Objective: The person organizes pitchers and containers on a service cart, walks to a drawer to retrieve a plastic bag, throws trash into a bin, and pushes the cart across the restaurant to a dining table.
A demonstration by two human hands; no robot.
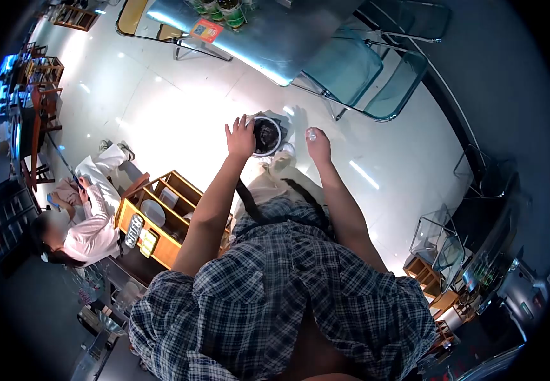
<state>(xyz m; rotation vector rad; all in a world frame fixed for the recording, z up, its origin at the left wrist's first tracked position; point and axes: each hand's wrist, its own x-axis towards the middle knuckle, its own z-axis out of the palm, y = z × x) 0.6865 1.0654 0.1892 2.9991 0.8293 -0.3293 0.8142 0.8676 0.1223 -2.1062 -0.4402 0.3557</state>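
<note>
On the floor in front of me stands a small round bin [279,141] with a white rim, a dark inside and a crumpled liner around its edge. My left hand [241,138] is beside the bin's left rim with its fingers spread; whether it touches the rim I cannot tell. To the right of the bin, my right hand [318,146] is closed in a fist. A small, whitish, shiny crumpled piece [311,134] shows at its fingers; it looks like plastic or tissue, too small to tell which.
Ahead is a metal-topped table [275,38] with green-labelled bottles [229,11] and an orange number card [206,30]. Clear folding chairs [344,66] stand at its right. A wooden shelf cabinet [160,209] is at my left, with another person [91,222] beyond it.
</note>
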